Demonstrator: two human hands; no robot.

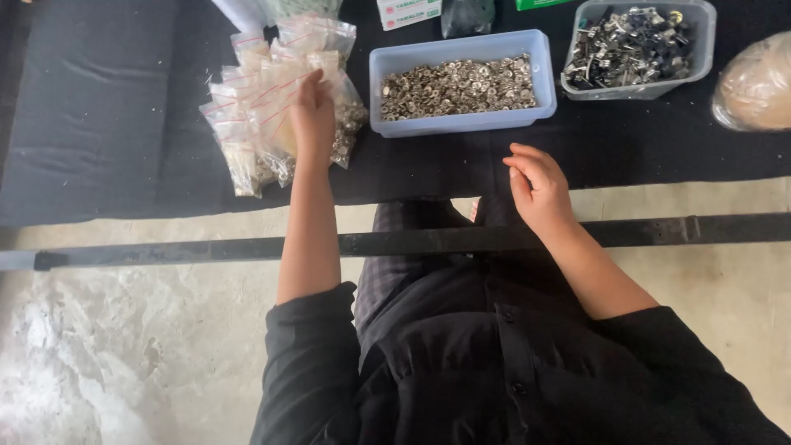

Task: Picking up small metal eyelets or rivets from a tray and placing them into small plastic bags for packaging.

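My left hand (313,115) rests on a pile of small clear zip bags (255,107) filled with little metal parts, fingers touching the top bag. My right hand (540,185) hovers above the black cloth (99,124) near its front edge, fingers loosely curled and empty. Just beyond both hands stands a pale blue plastic tray (461,41) full of small silvery metal rings.
A clear tub (700,41) of larger metal pieces sits at the back right, next to a tan bag (758,82). Small boxes (408,12) lie at the back edge. A dark metal bar (165,250) crosses the concrete floor over my lap.
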